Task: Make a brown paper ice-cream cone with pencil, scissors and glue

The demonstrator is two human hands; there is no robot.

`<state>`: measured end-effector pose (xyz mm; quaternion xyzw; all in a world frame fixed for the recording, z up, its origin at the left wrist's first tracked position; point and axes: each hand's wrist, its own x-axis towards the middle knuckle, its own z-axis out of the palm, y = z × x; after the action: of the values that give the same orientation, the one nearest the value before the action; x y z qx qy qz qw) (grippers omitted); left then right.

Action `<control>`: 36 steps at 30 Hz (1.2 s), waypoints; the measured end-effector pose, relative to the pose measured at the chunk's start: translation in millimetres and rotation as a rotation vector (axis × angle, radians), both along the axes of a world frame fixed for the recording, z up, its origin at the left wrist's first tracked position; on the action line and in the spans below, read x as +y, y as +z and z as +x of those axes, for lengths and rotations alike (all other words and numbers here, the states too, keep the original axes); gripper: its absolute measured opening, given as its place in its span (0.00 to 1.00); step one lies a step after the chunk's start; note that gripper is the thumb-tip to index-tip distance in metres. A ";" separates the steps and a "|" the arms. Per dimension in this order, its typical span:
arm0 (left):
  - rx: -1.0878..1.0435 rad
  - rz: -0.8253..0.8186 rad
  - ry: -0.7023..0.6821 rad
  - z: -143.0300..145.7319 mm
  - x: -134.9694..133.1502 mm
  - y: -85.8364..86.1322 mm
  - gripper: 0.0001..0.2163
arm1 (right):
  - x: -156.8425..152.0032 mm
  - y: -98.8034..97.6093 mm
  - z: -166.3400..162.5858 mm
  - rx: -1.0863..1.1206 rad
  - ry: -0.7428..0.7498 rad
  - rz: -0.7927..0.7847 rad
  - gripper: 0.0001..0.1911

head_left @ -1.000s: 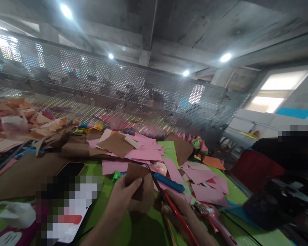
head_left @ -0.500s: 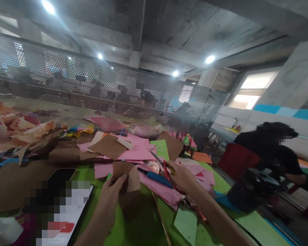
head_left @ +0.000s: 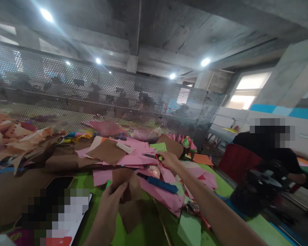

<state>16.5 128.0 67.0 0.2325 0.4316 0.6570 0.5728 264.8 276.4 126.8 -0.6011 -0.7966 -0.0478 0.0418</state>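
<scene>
My left hand (head_left: 114,198) pinches a folded piece of brown paper or felt (head_left: 123,176) low over the green table, thumb on top. A bit of bright green shows by its fingers. Farther forward, my right hand (head_left: 170,161) has its fingers closed at the red handles of a pair of scissors (head_left: 150,156). The blades point left over pink sheets (head_left: 136,150). Between the hands lies a blue-handled tool (head_left: 163,185) with a dark tip. A thin stick (head_left: 162,222) and a pale green sheet (head_left: 189,229) are near my right forearm.
Two phones, one dark (head_left: 59,184) and one with a lit screen (head_left: 78,212), lie left. Brown sheets (head_left: 15,194) and crumpled peach paper (head_left: 23,136) pile beyond. A perforated metal screen (head_left: 105,99) stands behind the table. A person (head_left: 269,147) sits at right near a red chair (head_left: 240,162).
My right hand has moved forward and slightly left with the scissors, whose blades now lie flatter over the pink sheets. My left hand keeps the brown piece in nearly the same place.
</scene>
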 end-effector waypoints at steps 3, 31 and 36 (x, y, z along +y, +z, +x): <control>0.027 0.017 -0.027 1.5 -1.8 -0.2 0.15 | -1.0 -3.4 6.2 -0.003 -0.015 -0.023 0.16; -0.108 0.038 -0.408 18.3 -14.4 -0.5 0.19 | -158.3 -22.5 -53.0 0.838 0.446 -0.039 0.06; -0.114 0.065 -0.485 22.4 -19.7 4.6 0.16 | -159.2 -26.5 -51.7 0.884 0.409 0.000 0.03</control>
<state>38.9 108.3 71.6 0.3102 0.3088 0.5257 0.7294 213.2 117.2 100.3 -0.3951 -0.8043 0.2214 0.3848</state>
